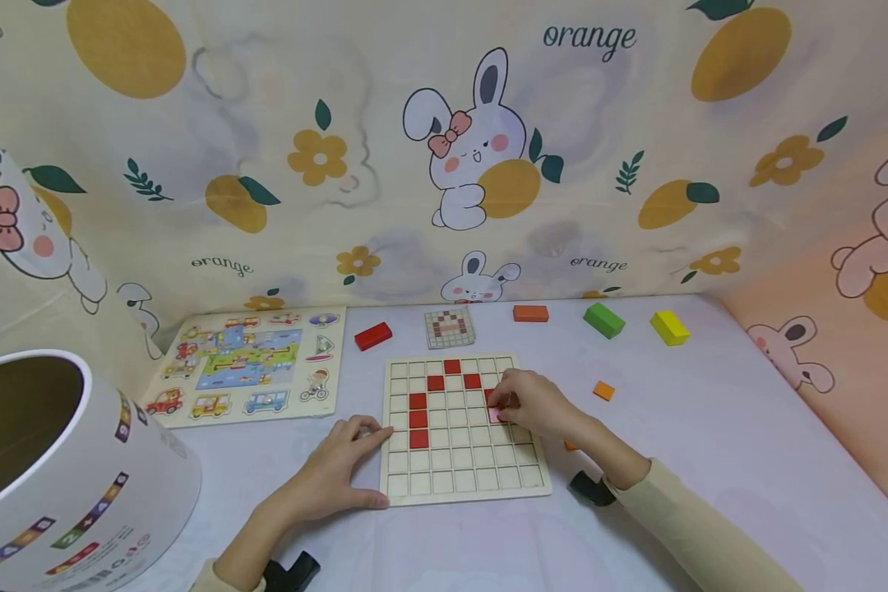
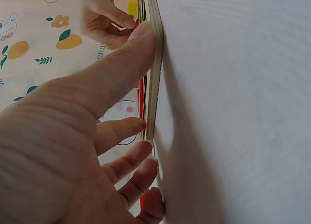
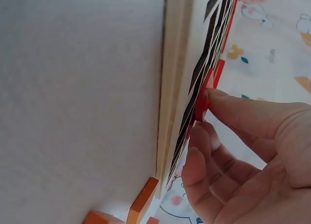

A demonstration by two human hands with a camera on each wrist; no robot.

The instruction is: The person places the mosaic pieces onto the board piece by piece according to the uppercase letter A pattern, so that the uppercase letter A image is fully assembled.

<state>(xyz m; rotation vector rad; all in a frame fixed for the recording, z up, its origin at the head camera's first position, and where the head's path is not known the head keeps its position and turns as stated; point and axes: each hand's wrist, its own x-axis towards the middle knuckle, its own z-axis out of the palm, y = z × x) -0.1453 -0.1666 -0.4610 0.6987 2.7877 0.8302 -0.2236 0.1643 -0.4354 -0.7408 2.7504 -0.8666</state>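
A pale wooden grid board (image 1: 462, 457) lies flat on the table, with several red square tiles (image 1: 418, 419) set in its cells. At the board's right side, my right hand (image 1: 536, 404) pinches a small red square tile (image 3: 202, 103) between thumb and fingers, tilted against the grid. In the head view that tile looks pinkish and is partly covered by the fingers. My left hand (image 1: 331, 469) rests at the board's left edge, thumb by the lower left corner and fingers extended higher up. In the left wrist view its thumb and fingertips touch the board's side.
Behind the board are a small pattern card (image 1: 449, 327) and red (image 1: 373, 336), orange (image 1: 530, 313), green (image 1: 603, 321) and yellow (image 1: 669, 327) blocks. Loose orange tiles (image 1: 603, 390) lie to the right. A vehicle picture board (image 1: 266, 408) and large white tub (image 1: 118, 493) stand left.
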